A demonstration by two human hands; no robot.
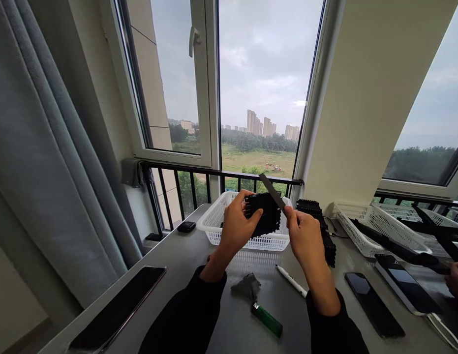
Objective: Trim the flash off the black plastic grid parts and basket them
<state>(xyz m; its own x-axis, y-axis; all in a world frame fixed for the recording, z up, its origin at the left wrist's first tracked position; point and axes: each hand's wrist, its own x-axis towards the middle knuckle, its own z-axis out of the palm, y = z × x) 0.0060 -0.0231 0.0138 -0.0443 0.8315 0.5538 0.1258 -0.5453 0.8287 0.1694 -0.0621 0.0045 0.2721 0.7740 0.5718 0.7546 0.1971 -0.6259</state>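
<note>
My left hand (240, 220) is closed around a black plastic piece (267, 219) with small teeth along its edges, held up over a white basket (229, 237). Pinched in my right hand (305, 236) is a flat grey metal file (272, 191), slanting up to the left. The file lies across the upper right edge of the black piece; whether the two touch, I cannot tell. On the table below my hands are a white pen (290, 281), a green lighter (266, 319) and a crumpled grey scrap (247, 286).
Black toothed pieces (310, 211) stand stacked right of the basket. Phones lie at the left (120, 307) and right (374, 305). Further right are another white basket (361, 221), a power bank (408, 285) and another person's hand (456, 280). A small black case (186, 226) sits near the window railing.
</note>
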